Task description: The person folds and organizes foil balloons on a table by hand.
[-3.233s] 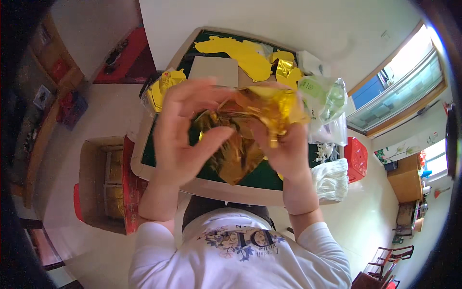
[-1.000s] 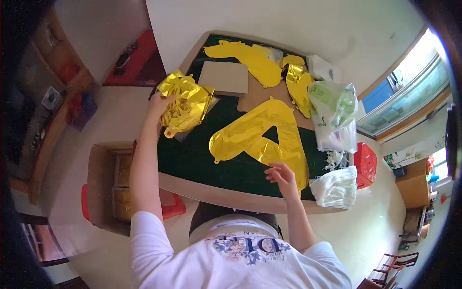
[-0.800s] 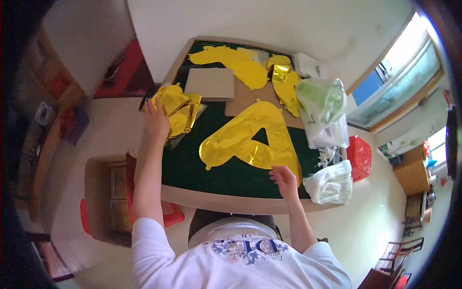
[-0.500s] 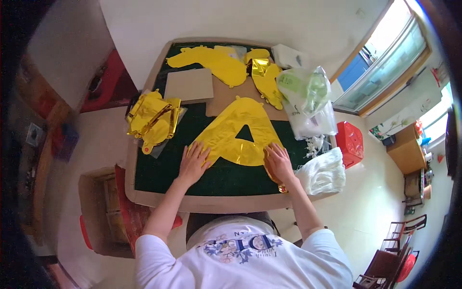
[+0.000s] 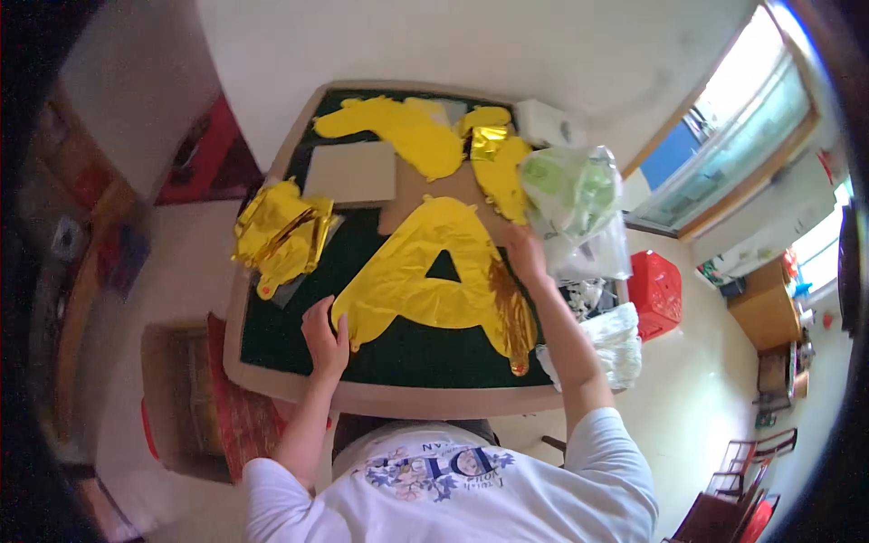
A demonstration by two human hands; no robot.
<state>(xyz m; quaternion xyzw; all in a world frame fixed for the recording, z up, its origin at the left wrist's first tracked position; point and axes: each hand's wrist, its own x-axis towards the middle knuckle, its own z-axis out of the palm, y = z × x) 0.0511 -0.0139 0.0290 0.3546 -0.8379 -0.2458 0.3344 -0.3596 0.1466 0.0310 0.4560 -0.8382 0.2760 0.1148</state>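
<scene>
A flat gold foil letter-A balloon (image 5: 412, 294) lies on the dark green table mat (image 5: 425, 357). Its right leg is shinier and creased, reaching toward the table's near edge. At the outer edge of the left leg is my left hand (image 5: 326, 342), its fingers bent and apart, touching the foil. Higher up, my right hand (image 5: 528, 258) rests beside the balloon's right edge with fingers stretched forward; their tips are slightly blurred.
A pile of folded gold foil balloons (image 5: 282, 237) lies at left, near a beige card (image 5: 351, 172). More gold balloons (image 5: 416, 136) lie at the back. Plastic bags (image 5: 575, 195) and a white string bundle (image 5: 608, 344) sit at right. A red stool (image 5: 655, 291) stands beyond.
My right hand has moved up along the balloon's right side, off the right leg. My left hand has shifted left and down to the left leg's outer edge. The balloon's right leg now lies extended.
</scene>
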